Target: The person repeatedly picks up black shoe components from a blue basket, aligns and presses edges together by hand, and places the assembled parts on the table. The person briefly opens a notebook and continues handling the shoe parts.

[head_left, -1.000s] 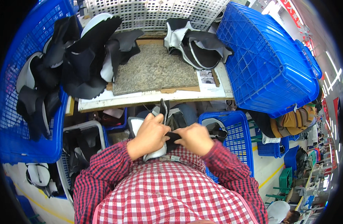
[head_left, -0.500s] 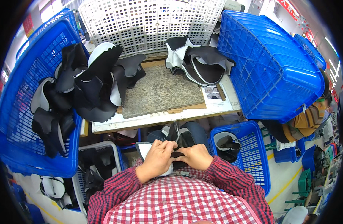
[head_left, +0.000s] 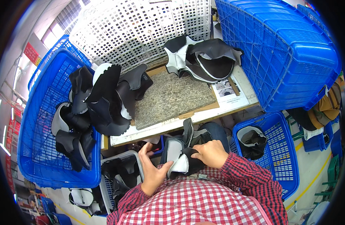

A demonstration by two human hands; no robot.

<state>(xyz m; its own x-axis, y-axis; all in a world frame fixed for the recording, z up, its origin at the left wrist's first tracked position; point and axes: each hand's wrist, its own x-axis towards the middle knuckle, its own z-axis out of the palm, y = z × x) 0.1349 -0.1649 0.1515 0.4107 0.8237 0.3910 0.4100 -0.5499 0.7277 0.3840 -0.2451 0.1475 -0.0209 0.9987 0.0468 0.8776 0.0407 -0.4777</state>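
Note:
A shoe upper (head_left: 175, 150) of black and pale grey sheet material, with a white lining, rests over my lap in front of the table edge. My right hand (head_left: 211, 153) is closed on its black edge, thumb and fingers pinched together. Beside the pale grey flap, my left hand (head_left: 153, 170) is open, with thumb and fingers spread. The left thumb lies close to the white lining; whether it touches is unclear. Part of the upper is folded, so its full shape cannot be made out.
A stone slab (head_left: 170, 99) lies on the white table (head_left: 157, 135). Dark uppers (head_left: 108, 101) heap over the left blue basket (head_left: 33, 150); more uppers (head_left: 206, 58) lie at the slab's far right. A blue crate (head_left: 270, 56) stands right. A small blue basket (head_left: 279, 150) holds one upper (head_left: 251, 140).
My left hand has let go of the upper and moved left, its fingers spreading. My right hand still grips the piece, which is now more unfolded. The view has turned and shifted.

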